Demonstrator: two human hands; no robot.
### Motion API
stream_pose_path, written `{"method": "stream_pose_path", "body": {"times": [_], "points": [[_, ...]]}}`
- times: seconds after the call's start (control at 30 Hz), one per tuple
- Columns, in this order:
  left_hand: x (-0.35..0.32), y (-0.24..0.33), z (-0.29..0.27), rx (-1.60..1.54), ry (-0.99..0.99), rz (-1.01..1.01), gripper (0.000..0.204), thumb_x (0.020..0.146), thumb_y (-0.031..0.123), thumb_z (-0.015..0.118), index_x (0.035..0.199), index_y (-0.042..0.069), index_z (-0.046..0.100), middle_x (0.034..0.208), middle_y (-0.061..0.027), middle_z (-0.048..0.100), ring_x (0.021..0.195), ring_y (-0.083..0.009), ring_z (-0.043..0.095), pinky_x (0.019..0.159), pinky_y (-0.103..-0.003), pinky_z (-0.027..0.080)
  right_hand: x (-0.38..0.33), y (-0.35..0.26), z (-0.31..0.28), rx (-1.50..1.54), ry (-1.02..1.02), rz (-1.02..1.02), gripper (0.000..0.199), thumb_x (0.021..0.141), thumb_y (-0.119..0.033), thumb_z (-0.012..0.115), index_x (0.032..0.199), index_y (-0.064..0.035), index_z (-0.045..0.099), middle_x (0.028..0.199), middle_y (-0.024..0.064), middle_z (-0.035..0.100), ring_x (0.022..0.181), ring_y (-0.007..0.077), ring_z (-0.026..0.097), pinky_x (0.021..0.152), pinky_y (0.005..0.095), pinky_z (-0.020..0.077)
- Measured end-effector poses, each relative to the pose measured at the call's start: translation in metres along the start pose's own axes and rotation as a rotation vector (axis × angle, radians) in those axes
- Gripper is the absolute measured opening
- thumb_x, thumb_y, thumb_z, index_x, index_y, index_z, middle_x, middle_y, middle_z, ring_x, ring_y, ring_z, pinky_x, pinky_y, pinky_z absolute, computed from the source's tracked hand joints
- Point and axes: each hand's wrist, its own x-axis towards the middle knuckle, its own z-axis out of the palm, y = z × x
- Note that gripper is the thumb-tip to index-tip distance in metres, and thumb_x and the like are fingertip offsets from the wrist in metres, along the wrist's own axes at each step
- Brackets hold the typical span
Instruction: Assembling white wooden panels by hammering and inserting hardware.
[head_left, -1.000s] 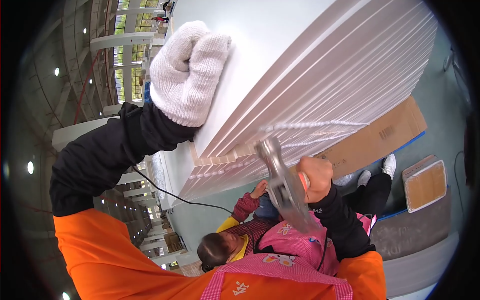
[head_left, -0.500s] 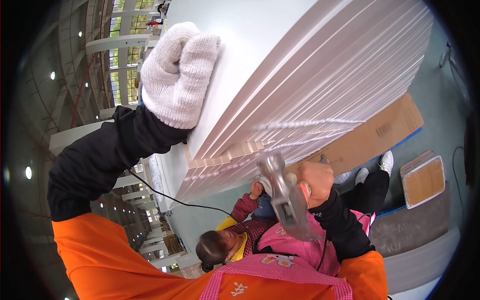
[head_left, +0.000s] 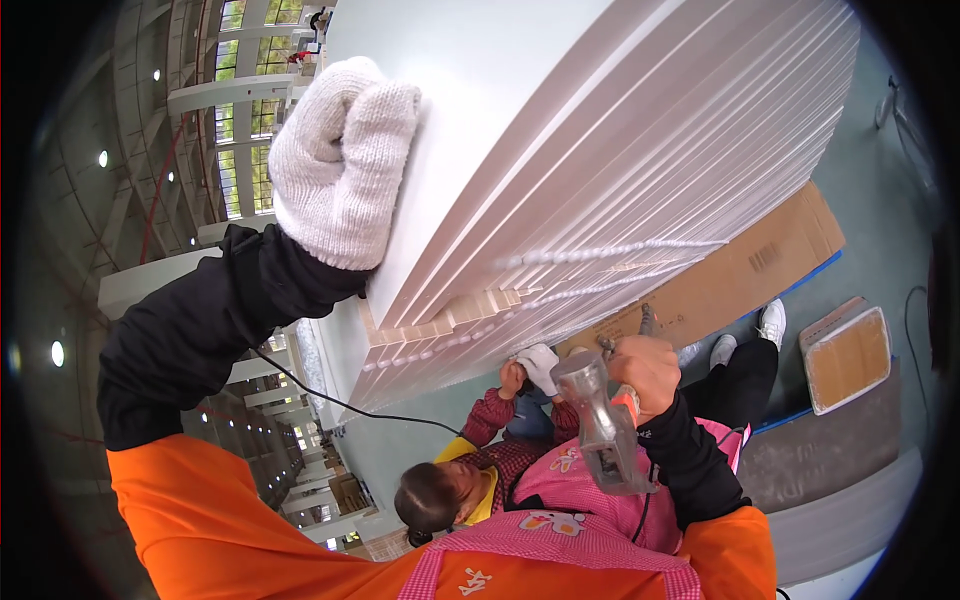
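My left hand [head_left: 340, 170], in a white knitted glove, is closed and rests at the edge of the white top panel [head_left: 460, 90]. Its fingers are curled inward, and whatever they may hold is hidden. Lower and to the right, my bare right hand [head_left: 645, 372] grips a metal claw hammer [head_left: 607, 430] close to its head. The hammer head hangs in front of my pink checked apron, apart from the panels. Under the top panel lies a tall stack of white panels [head_left: 640, 200], its edges facing me.
A co-worker [head_left: 440, 490] crouches beside the stack, with a white-gloved hand [head_left: 540, 368] at its lower side. Flat brown cardboard [head_left: 750, 260] lies along the base. A tan-topped block [head_left: 848, 360] stands at right. A black cable [head_left: 370, 408] loops below my left sleeve.
My right hand has moved slightly right and down with the hammer, uncovering the co-worker's gloved hand. My left hand sits slightly lower and further left in view, its fingers still curled.
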Motion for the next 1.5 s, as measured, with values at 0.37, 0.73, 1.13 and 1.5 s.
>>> {"method": "stream_pose_path", "body": {"times": [0.37,0.73,1.13,1.5], "points": [[0.002,0.001,-0.001,0.013,-0.047,0.022,0.023,0.093,0.025,0.05,0.084,0.003,0.054,0.073,-0.0012,0.047,0.064,-0.0099,0.044,0.061,-0.024,0.039,-0.004,0.014,0.006,-0.051,0.014,0.073,0.054,0.076,-0.052,0.061,0.063,-0.0025,0.046,0.052,0.0098,0.038,0.041,0.028,0.045,0.039,0.0356,0.0354],[-0.001,-0.001,-0.002,-0.03,-0.052,-0.036,0.023,0.093,0.024,0.05,0.085,0.002,0.054,0.074,-0.0015,0.048,0.066,-0.0097,0.045,0.063,-0.025,0.04,0.01,0.001,0.016,-0.053,-0.015,0.208,0.059,0.073,-0.059,0.061,0.064,-0.0025,0.045,0.053,0.009,0.036,0.043,0.0278,0.045,0.038,0.0347,0.0347],[0.001,0.0,0.0,0.007,-0.022,0.048,0.022,0.093,0.022,0.051,0.085,0.002,0.054,0.074,-0.0011,0.048,0.065,-0.0095,0.045,0.061,-0.024,0.04,0.006,-0.006,0.016,0.013,-0.043,0.07,0.058,0.077,-0.058,0.059,0.063,-0.0033,0.045,0.052,0.0096,0.037,0.042,0.0287,0.045,0.039,0.0352,0.0349],[0.002,0.005,0.002,0.021,-0.038,0.02,0.022,0.093,0.024,0.051,0.085,0.003,0.055,0.071,-0.0003,0.047,0.064,-0.0084,0.044,0.06,-0.023,0.04,0.016,0.015,0.019,-0.003,-0.022,0.132,0.034,0.076,-0.029,0.061,0.061,-0.0014,0.048,0.052,0.0097,0.041,0.041,0.0269,0.047,0.039,0.0333,0.0341]]}}
